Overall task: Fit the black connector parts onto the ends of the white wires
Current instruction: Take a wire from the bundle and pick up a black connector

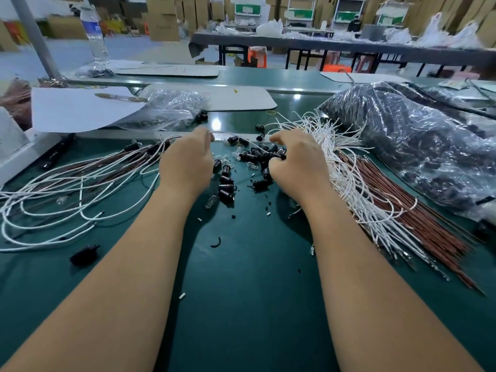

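left hand (188, 162) pinches a floppy white wire (222, 133) near its tip, right hand (298, 162) curls on hard lil black connectors (257, 157) at 12 o'clock

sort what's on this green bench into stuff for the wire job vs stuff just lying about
For the job:
small black plastic connector parts
thin white wires
left hand
right hand

Lying about:
clear plastic water bottle
white paper sheet
yellow rubber band

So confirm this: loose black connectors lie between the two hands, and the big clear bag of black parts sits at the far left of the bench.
Not quite. In the head view the loose black connectors do lie between the hands, but the big clear bag of black parts sits at the right of the bench, not the far left.
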